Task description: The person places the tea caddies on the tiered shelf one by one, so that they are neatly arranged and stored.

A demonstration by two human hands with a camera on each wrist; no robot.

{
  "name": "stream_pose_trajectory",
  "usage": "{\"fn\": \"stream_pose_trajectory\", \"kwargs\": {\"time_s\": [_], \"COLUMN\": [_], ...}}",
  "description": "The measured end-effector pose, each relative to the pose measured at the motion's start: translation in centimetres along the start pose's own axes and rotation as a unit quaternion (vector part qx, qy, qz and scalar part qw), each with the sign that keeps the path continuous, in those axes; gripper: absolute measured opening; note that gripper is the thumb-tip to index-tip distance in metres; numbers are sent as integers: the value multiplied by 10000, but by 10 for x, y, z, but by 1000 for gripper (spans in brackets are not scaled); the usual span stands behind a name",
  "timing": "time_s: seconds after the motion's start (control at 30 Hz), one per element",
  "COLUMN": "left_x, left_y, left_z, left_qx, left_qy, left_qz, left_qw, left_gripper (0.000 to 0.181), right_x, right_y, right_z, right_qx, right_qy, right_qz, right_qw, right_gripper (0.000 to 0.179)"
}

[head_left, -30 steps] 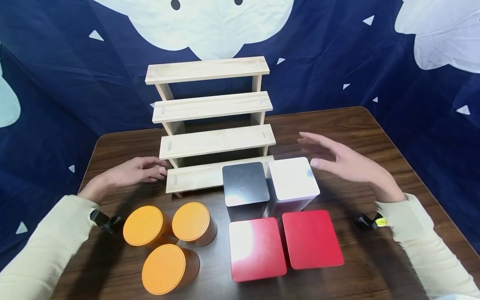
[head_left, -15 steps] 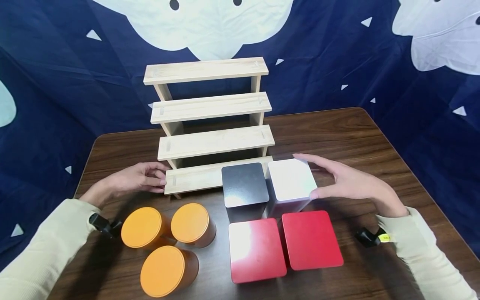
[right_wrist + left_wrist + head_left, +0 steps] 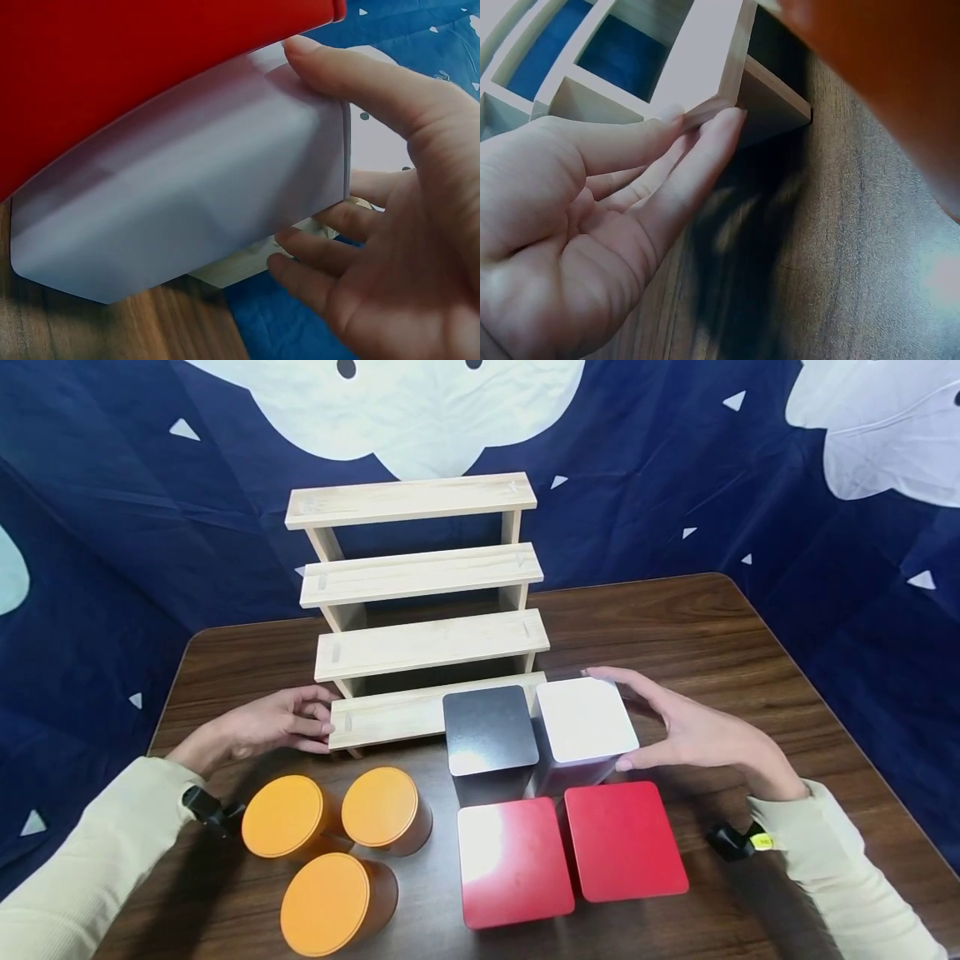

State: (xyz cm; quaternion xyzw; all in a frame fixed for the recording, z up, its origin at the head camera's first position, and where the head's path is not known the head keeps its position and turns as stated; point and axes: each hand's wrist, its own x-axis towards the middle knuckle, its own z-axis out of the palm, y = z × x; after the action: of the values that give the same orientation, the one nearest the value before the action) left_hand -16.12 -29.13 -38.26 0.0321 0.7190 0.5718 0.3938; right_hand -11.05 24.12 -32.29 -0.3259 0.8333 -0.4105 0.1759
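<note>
My left hand [image 3: 273,722] pinches the left end of the lowest board of a pale wooden stepped shelf [image 3: 431,643]. In the left wrist view, the thumb lies on the board's [image 3: 705,52] edge, with fingertips at its underside. My right hand [image 3: 697,731] grips a tall white square box [image 3: 585,718] near its top, thumb on the near side and fingers reaching round the far side. The right wrist view shows the box's smooth side [image 3: 180,180] and lid seam. A black square box [image 3: 491,731] stands just left of the white one, overlapping the lowest board.
Two red square boxes [image 3: 517,860] stand in front of the black and white ones. Several orange round canisters [image 3: 378,806] are grouped at the front left. Everything stands on a dark wooden table [image 3: 645,610], with a blue patterned cloth [image 3: 637,460] behind it.
My right hand has come left and down from beside the white box and taken hold of it. My left hand has closed on the end of the lowest board. The boxes stay in place.
</note>
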Motion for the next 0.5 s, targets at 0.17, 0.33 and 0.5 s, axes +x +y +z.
{"fn": "stream_pose_trajectory", "kwargs": {"time_s": [0.17, 0.33, 0.5], "left_x": [0, -1, -1], "left_y": [0, 0, 1], "left_z": [0, 0, 1], "left_qx": [-46, -22, 115], "left_qy": [-44, -38, 3], "left_qz": [54, 3, 2], "left_qw": [10000, 10000, 9999], "left_gripper": [39, 42, 47], "right_x": [1, 0, -1], "right_y": [5, 6, 4], "right_z": [3, 6, 5], "right_qx": [437, 407, 361], "right_qy": [172, 343, 420], "right_qz": [-72, -131, -147], "right_qw": [9989, 9985, 9984], "right_gripper": [94, 92, 92]}}
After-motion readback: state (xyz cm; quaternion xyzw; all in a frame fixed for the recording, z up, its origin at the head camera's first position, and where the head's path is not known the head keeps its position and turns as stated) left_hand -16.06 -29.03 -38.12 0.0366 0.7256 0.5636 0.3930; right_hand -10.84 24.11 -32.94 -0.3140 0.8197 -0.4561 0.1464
